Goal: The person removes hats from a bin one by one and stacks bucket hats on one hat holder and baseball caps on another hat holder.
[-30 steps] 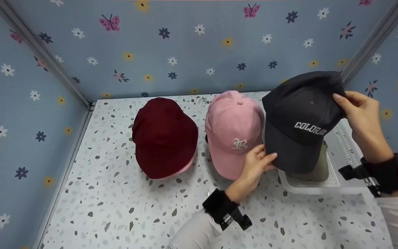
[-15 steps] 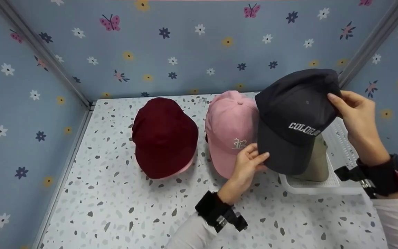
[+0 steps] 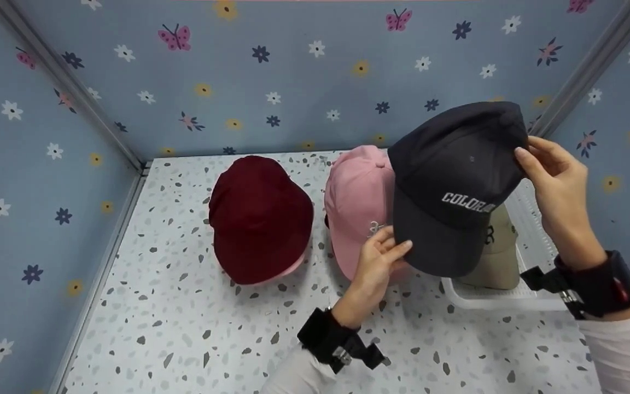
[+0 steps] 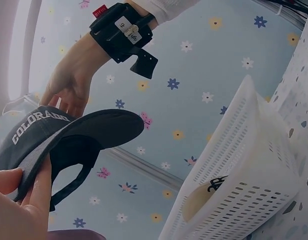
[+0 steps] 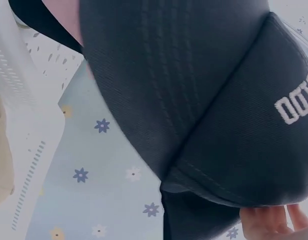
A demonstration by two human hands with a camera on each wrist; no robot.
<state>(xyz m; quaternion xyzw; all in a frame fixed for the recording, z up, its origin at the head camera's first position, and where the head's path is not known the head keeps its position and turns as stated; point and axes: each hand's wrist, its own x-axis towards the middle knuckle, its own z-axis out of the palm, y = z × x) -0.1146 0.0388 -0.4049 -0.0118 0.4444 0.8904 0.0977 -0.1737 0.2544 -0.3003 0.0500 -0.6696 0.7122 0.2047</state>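
Blue panels (image 3: 298, 71) printed with flowers and butterflies rise behind a smooth white surface (image 3: 184, 328) flecked with grey chips. Right of the pink baseball cap (image 3: 354, 202), a white plastic basket (image 3: 501, 303) shows perforated, slanting walls. The charcoal baseball cap (image 3: 451, 178) is held up, overlapping the right side of the pink cap in the head view; its crown is rounded with a dented top, its curved brim carries parallel stitch rows, and its fabric shows a fine weave. A maroon brimmed hat (image 3: 260, 219), soft and matte, lies left of the pink cap, a pink edge showing beneath. A khaki cap (image 3: 500, 265) sits in the basket. The left hand's (image 3: 372, 267) fingers pinch the charcoal brim's edge; the right hand's (image 3: 558, 183) fingers, likewise closed together, grip its crown. A narrow strap (image 4: 76, 182) loops at its back, and raised white lettering (image 3: 468, 202) reads "COLORADO".
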